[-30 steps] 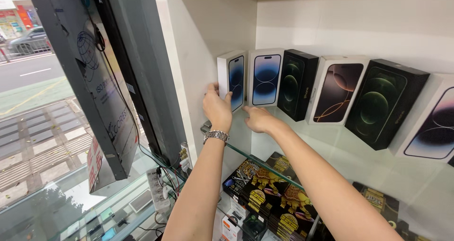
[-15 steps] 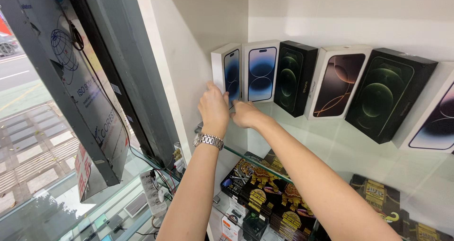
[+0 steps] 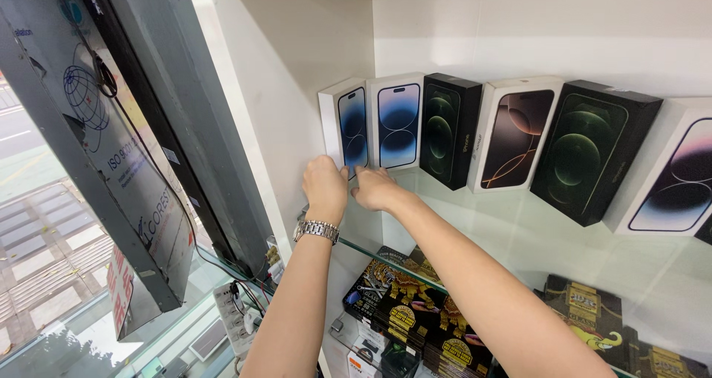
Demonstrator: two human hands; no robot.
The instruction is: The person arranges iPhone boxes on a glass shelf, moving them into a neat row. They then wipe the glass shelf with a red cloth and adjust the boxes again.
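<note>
A row of upright phone boxes leans against the white back wall on a glass shelf (image 3: 519, 230). The leftmost white phone box (image 3: 345, 126) shows a blue phone picture. My left hand (image 3: 325, 185), with a metal wristwatch, touches its lower edge. My right hand (image 3: 377, 188) rests at the foot of the second white phone box (image 3: 397, 122), fingers against the base of both boxes. A black phone box (image 3: 449, 130) stands just to the right.
Further right stand a white box (image 3: 519, 137), a black box (image 3: 589, 152) and another white box (image 3: 675, 170). Dark boxes with gold print (image 3: 415, 315) lie on the shelf below. A tilted dark sign panel (image 3: 96, 148) and cables hang at the window on the left.
Both hands have dropped slightly from the face of the leftmost box to the base of the two left boxes. The view has shifted closer and to the left.
</note>
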